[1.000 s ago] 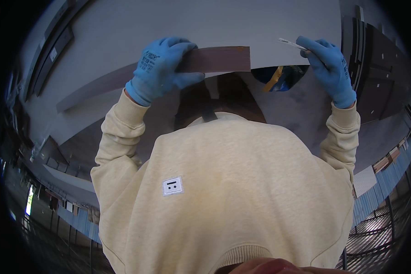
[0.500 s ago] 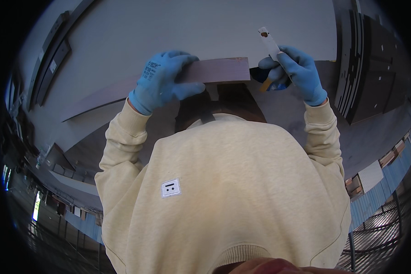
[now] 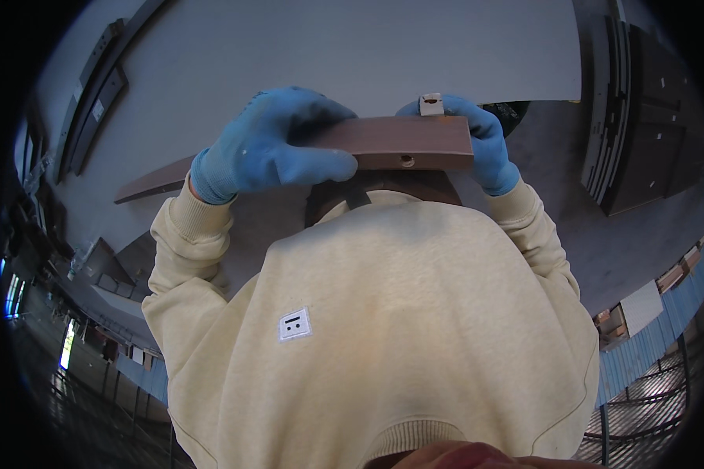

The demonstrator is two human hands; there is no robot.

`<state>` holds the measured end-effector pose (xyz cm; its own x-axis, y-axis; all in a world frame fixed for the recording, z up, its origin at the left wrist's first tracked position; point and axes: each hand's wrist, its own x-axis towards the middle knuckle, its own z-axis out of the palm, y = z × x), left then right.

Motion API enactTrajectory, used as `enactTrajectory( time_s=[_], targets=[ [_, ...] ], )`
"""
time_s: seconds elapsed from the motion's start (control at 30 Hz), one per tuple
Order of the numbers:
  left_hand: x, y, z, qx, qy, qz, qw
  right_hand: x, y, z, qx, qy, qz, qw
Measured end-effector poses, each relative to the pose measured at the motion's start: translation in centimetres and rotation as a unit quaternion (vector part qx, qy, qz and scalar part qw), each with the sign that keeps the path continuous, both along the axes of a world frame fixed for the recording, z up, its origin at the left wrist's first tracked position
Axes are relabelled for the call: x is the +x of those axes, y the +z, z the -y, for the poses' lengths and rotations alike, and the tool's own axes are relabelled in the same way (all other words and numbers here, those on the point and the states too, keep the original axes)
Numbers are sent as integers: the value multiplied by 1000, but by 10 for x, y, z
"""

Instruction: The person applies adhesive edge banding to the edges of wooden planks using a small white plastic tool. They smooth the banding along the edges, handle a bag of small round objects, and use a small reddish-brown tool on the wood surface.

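Observation:
A long reddish-brown board point(image 3: 403, 134) runs from the far left to in front of my body, its right end raised and tilted. A round hole shows in its near narrow face. My left hand point(image 3: 278, 144), in a blue work glove, is closed round the board, thumb on the near side and fingers over the top. Behind the board's right end, my gloved right hand point(image 3: 486, 144) is closed on a narrow pale strip point(image 3: 430, 104). Only the strip's end, with a dark hole, shows above the board's far edge; the rest is hidden, as are most of that hand's fingers.
A wide grey surface point(image 3: 368, 47) spreads beyond my hands. Dark panels point(image 3: 653, 117) are stacked at the right, and dark long pieces point(image 3: 94, 117) lie at the left. A dark round object point(image 3: 512, 117) shows just beyond my right hand.
My right hand has moved left and behind the board's end, bringing the pale strip against it. The board's end has shifted right and turned, so its holed face now shows.

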<state>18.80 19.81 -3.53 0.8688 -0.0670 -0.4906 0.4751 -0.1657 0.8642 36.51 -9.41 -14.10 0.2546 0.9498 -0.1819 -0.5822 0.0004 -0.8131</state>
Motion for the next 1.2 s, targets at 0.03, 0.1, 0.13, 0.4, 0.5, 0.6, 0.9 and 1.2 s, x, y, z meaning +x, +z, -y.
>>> enactTrajectory(
  time_s=[0.03,0.1,0.13,0.4,0.5,0.6,0.9,1.2],
  targets=[
    [1,2,-1,7,-7,-4,1000,-6,0,1,7,-19,-13,1000],
    [3,4,-1,25,-17,3,1000,-13,1,0,19,-46,-18,999],
    [4,5,-1,20,-14,-3,1000,-16,2,-1,25,-54,-11,998],
    [5,2,-1,9,9,10,1000,-13,9,-5,45,-72,33,996],
    [6,2,-1,7,5,4,1000,-9,9,-5,50,-62,31,996],
    [7,2,-2,16,-1,3,1000,-5,9,-4,44,-61,66,995],
    [5,6,-2,61,-3,55,997,10,19,-14,65,-83,252,962],
    [2,3,-1,47,34,78,995,16,22,-21,86,-74,298,948]
  ],
)
